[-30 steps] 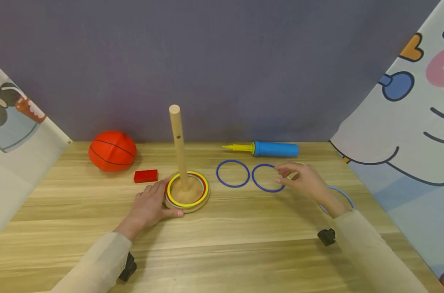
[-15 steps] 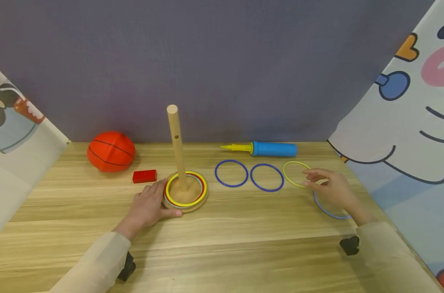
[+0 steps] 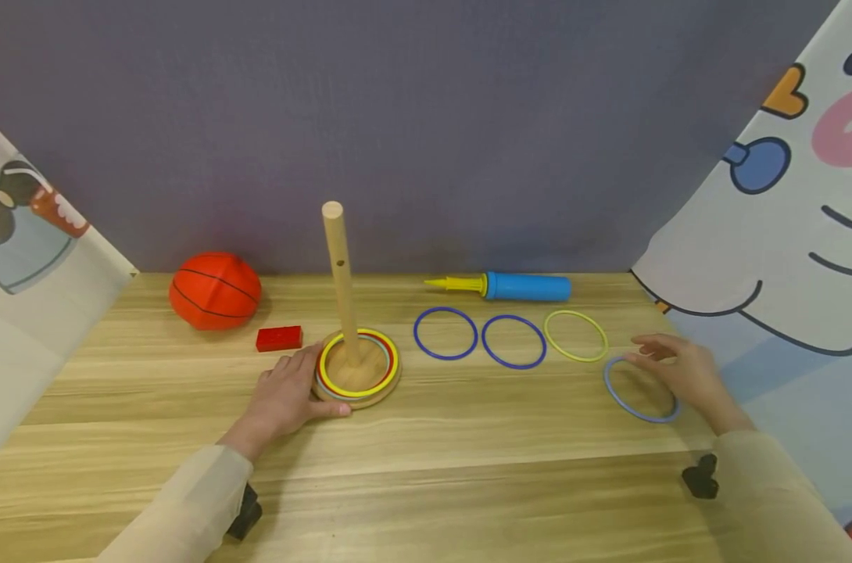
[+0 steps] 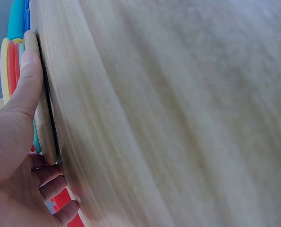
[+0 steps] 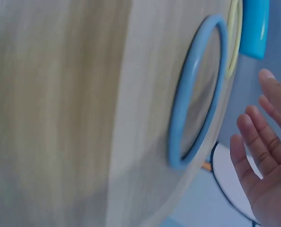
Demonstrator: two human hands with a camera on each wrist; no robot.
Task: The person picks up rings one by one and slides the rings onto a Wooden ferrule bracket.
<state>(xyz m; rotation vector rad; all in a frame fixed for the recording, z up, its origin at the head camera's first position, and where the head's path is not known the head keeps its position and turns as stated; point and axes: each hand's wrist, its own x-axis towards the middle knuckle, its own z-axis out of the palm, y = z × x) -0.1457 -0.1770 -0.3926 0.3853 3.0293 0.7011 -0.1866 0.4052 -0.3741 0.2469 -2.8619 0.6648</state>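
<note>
Ring-stacking toy on a wooden table (image 3: 426,469). Over the last second the right hand (image 3: 682,375) has travelled rightward, from the second dark blue ring (image 3: 513,342) past the yellow ring (image 3: 576,335), which now lies uncovered, to the light blue ring (image 3: 641,389) near the table's right edge; this suggests that the light blue ring is the one being reached for. The right hand hovers over the far side of that ring, palm down, fingers straight and slightly spread, holding nothing; the right wrist view shows the fingers (image 5: 253,142) apart from the light blue ring (image 5: 197,94). The left hand (image 3: 285,395) has not moved: it rests on the table, thumb and fingers curled against the round wooden base (image 3: 359,383), steadying the upright peg (image 3: 341,274), which already carries yellow and red rings (image 3: 392,361).
</note>
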